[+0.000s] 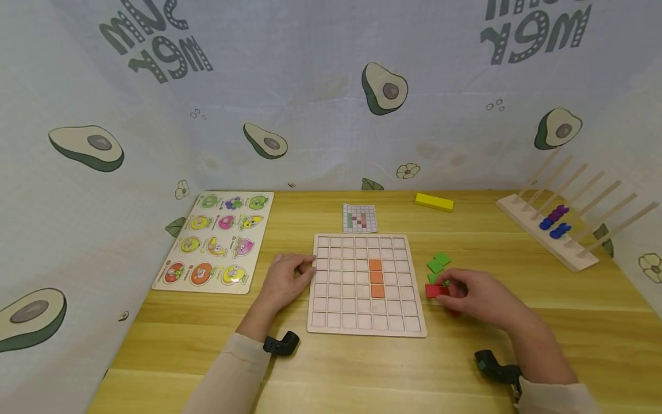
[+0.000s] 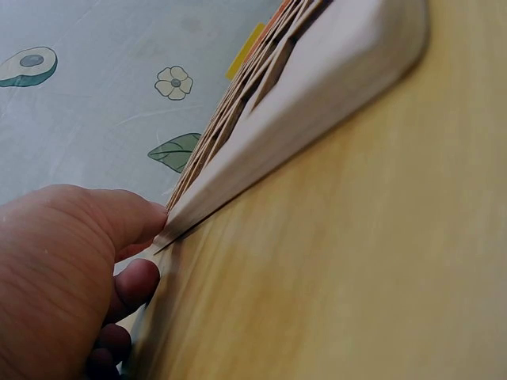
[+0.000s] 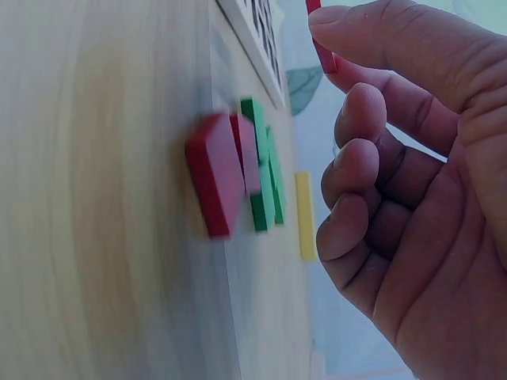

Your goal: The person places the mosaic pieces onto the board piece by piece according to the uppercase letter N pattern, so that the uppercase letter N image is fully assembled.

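Observation:
My left hand (image 1: 281, 283) rests on the table at the left side of a square wooden grid board (image 1: 362, 332), fingertips right at its edge. Three orange square tiles (image 1: 376, 277) sit in one column of the grid. To the right of the board, my right hand (image 1: 480, 294) pinches a small red tile (image 3: 323, 49) between thumb and index finger, the other fingers curled loosely. Below it in the right wrist view lie more red tiles (image 3: 215, 176), one of them partly behind another. Several green tiles (image 1: 435, 266) lie just beyond, partly covered by the hand in the head view.
Behind the board lies a pattern card (image 1: 359, 218) with coloured squares. A yellow block (image 1: 434, 202) is at the back. On the left is a fruit puzzle board (image 1: 212, 241); on the right stands a wooden peg rack (image 1: 548, 233) with blue and purple beads (image 1: 558, 213). Patterned cloth hangs behind.

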Motion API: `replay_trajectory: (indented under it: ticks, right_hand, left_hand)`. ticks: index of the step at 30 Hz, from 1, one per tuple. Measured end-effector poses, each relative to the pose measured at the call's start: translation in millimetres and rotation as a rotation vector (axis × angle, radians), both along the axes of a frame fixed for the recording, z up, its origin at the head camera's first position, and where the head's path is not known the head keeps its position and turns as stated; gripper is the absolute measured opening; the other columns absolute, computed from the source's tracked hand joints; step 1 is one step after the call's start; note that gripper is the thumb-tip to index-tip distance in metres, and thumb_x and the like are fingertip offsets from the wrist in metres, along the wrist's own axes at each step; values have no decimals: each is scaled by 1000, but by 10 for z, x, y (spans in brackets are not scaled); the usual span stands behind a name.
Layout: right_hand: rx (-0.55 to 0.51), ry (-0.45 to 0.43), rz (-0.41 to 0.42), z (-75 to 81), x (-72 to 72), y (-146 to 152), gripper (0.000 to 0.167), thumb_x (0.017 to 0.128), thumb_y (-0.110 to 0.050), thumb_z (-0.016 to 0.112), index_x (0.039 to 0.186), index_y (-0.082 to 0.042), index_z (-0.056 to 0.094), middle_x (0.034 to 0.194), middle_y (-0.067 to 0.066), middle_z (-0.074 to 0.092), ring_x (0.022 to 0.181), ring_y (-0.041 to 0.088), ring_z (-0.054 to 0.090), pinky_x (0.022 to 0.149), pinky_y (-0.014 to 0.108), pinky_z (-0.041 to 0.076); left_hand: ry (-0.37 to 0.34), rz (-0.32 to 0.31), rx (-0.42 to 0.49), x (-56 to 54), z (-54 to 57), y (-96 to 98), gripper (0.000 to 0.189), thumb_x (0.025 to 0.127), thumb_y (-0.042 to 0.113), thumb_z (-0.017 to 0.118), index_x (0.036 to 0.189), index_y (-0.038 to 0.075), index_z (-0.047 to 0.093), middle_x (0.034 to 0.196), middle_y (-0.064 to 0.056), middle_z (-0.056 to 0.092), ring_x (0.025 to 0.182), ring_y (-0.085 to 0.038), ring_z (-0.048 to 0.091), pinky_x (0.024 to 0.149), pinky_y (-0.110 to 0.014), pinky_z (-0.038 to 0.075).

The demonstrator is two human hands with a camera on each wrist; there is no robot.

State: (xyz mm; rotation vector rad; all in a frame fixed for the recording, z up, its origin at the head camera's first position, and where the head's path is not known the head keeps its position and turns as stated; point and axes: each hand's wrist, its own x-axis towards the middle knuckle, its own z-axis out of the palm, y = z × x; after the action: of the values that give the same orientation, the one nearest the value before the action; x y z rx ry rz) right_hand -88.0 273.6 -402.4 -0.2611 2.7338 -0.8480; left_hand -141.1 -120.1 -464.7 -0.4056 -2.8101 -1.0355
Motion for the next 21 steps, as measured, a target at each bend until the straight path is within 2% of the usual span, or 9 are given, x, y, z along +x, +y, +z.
replay_trajectory:
  ticks: [7,13,21]
  right_hand:
    - [-67,-43,49,-18,-23,-162,24,88,-21,79,107,-13,68,80,0,52,69,11,47,58,24,39]
    - [-84,-74,56,-17,-41,-297,24,87,-23,81,106,-14,68,79,0,51,71,14,48,58,25,39]
    - [-76,-55,105,-23,-67,-438,22,87,-22,81,103,-14,68,76,-2,51,68,12,48,58,24,38]
  left_hand:
    - [3,-1,3,-1,-4,0,28,93,23,73,120,14,76,79,7,65,82,-13,52,79,-31,37]
    - [0,4,0,-1,-3,3,27,93,23,73,119,14,77,79,7,65,81,-13,50,78,-30,36]
    - [-6,3,6,5,13,5,28,93,23,74,119,14,77,78,7,64,80,-12,50,79,-30,35]
